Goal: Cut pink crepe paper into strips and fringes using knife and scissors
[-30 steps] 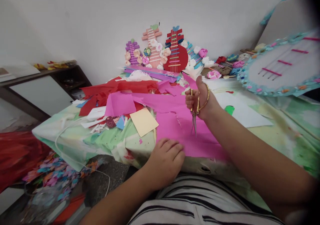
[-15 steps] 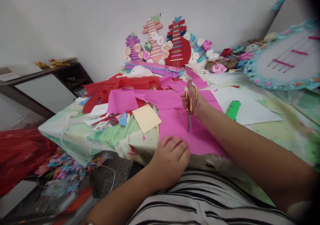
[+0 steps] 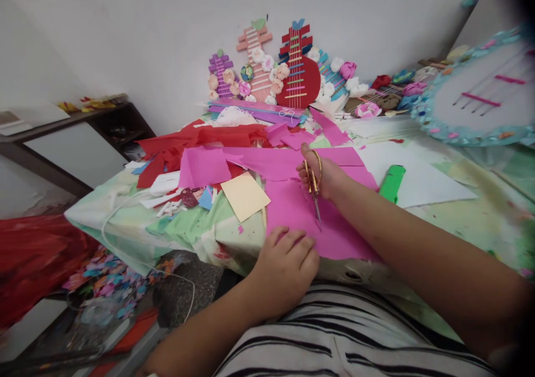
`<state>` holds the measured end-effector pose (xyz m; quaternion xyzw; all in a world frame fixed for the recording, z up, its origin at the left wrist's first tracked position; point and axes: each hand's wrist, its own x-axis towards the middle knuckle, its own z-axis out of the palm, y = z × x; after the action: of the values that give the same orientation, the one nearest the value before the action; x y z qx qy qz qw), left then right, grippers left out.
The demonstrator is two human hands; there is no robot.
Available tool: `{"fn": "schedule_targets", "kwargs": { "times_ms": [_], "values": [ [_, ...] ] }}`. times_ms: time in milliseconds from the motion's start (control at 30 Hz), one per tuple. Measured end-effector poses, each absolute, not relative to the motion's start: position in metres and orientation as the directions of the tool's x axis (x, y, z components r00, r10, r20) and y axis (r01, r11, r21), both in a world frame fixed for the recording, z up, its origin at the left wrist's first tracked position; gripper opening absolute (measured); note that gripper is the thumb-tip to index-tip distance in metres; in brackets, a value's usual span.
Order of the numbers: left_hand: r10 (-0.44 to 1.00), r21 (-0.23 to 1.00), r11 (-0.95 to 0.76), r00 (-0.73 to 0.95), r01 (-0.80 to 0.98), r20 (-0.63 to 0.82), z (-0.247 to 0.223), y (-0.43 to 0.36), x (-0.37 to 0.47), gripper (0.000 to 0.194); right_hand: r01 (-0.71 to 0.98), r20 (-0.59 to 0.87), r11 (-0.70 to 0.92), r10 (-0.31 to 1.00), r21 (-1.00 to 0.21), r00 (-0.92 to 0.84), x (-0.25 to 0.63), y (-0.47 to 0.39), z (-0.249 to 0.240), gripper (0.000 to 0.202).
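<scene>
My right hand (image 3: pixel 315 170) grips a pair of gold-handled scissors (image 3: pixel 316 204), their blades pointing down toward me. The tips rest over a large sheet of bright pink paper (image 3: pixel 288 209) spread along the near table edge. A slit runs across this sheet above the scissors. My left hand (image 3: pixel 288 260) lies flat on the sheet's near edge, fingers stretched out and holding nothing. To its left, a pale yellow paper square (image 3: pixel 245 197) lies on the tablecloth. Past the right forearm sits a green strip (image 3: pixel 392 183) on white paper (image 3: pixel 434 182).
Red paper (image 3: pixel 200 140) and pink scraps (image 3: pixel 204 167) are heaped at the back left. Paper-decorated lute models (image 3: pixel 297 81) lean against the wall. A round, blue-edged instrument model (image 3: pixel 472 95) stands at right. A white cord (image 3: pixel 108 221) hangs off the patterned tablecloth (image 3: pixel 179 226).
The scissors have gone from slightly parted blades to nearly closed ones. My right hand has shifted a little left and tilted. My left hand stays put.
</scene>
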<state>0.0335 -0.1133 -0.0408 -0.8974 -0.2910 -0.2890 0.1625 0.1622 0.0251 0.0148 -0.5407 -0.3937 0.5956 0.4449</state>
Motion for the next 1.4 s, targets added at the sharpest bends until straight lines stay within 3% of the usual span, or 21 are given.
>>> {"fn": "schedule_targets", "kwargs": {
  "times_ms": [500, 833, 1400],
  "values": [
    [0.439, -0.119, -0.779, 0.67, 0.616, 0.599, -0.044, -0.113, 0.033, 0.012, -0.071, -0.24, -0.239, 0.971, -0.968, 0.002, 0.16, 0.016, 0.009, 0.043],
    [0.411, -0.138, -0.78, 0.666, 0.61, 0.622, -0.044, -0.114, 0.034, 0.011, -0.137, -0.331, -0.32, 0.942, -0.937, 0.064, 0.162, 0.02, 0.007, 0.05],
    [0.404, -0.151, -0.768, 0.654, 0.622, 0.639, -0.047, -0.116, 0.033, 0.012, -0.046, -0.361, -0.362, 0.932, -0.931, -0.04, 0.157, 0.008, 0.01, 0.037]
  ]
}}
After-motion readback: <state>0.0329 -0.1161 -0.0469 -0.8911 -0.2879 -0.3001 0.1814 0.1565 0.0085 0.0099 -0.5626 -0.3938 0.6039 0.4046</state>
